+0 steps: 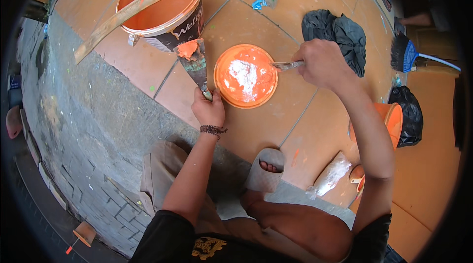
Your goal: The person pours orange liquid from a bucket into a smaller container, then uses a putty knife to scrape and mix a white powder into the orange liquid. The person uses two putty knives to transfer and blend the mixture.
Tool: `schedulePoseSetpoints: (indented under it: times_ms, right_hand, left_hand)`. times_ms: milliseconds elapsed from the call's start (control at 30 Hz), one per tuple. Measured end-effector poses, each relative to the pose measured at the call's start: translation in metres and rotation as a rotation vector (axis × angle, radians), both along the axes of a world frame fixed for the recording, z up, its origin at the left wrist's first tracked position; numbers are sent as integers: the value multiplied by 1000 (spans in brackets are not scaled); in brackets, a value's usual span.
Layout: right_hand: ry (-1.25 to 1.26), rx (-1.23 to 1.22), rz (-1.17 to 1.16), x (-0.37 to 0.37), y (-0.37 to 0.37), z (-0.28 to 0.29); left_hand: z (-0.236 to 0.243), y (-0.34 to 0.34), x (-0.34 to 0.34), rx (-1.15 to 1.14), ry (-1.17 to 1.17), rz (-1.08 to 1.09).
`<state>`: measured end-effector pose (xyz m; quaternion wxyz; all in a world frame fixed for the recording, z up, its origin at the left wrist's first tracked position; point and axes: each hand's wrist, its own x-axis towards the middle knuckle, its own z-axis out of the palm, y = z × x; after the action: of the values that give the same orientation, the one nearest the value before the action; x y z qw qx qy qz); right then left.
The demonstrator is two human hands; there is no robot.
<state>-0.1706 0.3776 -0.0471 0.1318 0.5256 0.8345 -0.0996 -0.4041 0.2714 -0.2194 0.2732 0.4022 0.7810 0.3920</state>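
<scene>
My left hand [209, 110] is closed around the handle of a wide scraper [197, 71]. Its blade points away from me and carries a lump of orange paste [187, 49]. To its right, a round orange bucket lid [227, 92] lies on the floor, smeared with orange paste and with a heap of white powder [243, 76] at its middle. My right hand [320, 62] grips a second scraper [286, 66], seen nearly edge-on. That scraper's tip reaches the lid's right rim; whether it touches the paste I cannot tell.
An orange-coated bucket [170, 29] stands far left, with an orange-stained wooden stick [143, 4] across its top. Dark cloth [340, 36] lies beyond my right hand. A tipped orange container [391, 120], a plastic bag of white powder [332, 174] and a blue broom [409, 55] are on the right.
</scene>
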Motion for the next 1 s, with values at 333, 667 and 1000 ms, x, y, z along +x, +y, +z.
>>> schedulePoseSetpoints:
  times_ms: [333, 667, 1000]
  right_hand:
    - [184, -396, -162, 16, 89, -31]
    - [212, -647, -254, 29, 121, -55]
    - [471, -663, -385, 77, 67, -92]
  left_hand:
    - [2, 13, 7, 39, -80, 15]
    - [11, 11, 20, 52, -217, 128]
    - [2, 8, 21, 41, -231, 132]
